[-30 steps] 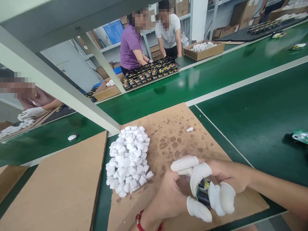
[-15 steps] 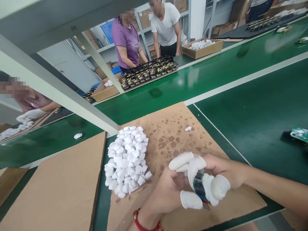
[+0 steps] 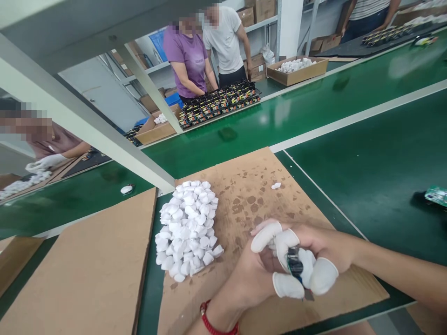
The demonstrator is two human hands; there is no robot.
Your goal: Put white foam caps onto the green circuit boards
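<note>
My left hand (image 3: pixel 258 270), with a red bracelet at the wrist and white finger covers, grips a small circuit board (image 3: pixel 295 264) from the left. From the right, my right hand (image 3: pixel 317 251) closes on the same board and presses a white piece (image 3: pixel 307 266) against it with a covered thumb. The fingers of both hands meet around the board and hide much of it. Beneath them lies a cardboard sheet (image 3: pixel 244 181), with a pile of white pieces (image 3: pixel 188 228) on its left side and one flat white scrap (image 3: pixel 275 185) farther back.
A pale slanted post (image 3: pixel 104 130) rises at the left, beside another cardboard sheet (image 3: pixel 87 260). Across the green conveyor (image 3: pixel 244 130) people stand near stacked boards (image 3: pixel 220 104) and a box of white pieces (image 3: pixel 296 77). Another board (image 3: pixel 436 195) lies at the far right.
My thumb and the white piece now sit closer against the board. Both hands have shifted slightly right. Across the conveyor, the person in white has moved left, nearer the person in purple.
</note>
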